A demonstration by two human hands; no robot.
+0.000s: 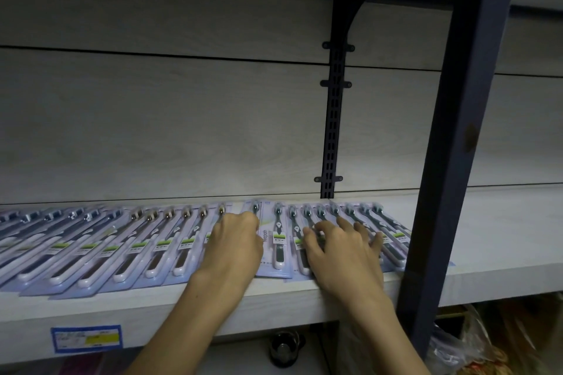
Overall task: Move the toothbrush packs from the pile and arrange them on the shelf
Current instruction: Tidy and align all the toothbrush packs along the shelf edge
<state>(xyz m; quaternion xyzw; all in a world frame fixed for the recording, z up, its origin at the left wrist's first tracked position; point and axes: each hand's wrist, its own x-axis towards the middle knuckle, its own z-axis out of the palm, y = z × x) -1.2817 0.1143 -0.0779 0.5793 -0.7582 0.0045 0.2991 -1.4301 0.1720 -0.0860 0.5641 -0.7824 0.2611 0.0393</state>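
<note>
The long pale wood-grain shelf board (487,240) carries an overlapping row of flat blister-carded toothbrush packs (128,246) that runs from the far left edge to just left of the dark blue metal upright post (451,161). The step in hand looks like squaring up the right end of that row. The left hand (234,246) lies knuckles-up on the packs near the middle, its fingers curled down at the edge of one pack; whether they pinch it or only press cannot be told. The right hand (344,250) rests spread, fingers straight, on the last few packs. To do this well, the spread hand should hold its packs flat while the other nudges one card sideways, keeping the overlap even and the near edges in line with the shelf lip. The pile that supplies the packs is out of view. The blue-and-yellow price label (86,339) on the shelf front is unreadable, and the things below the shelf are dark and unclear.
</note>
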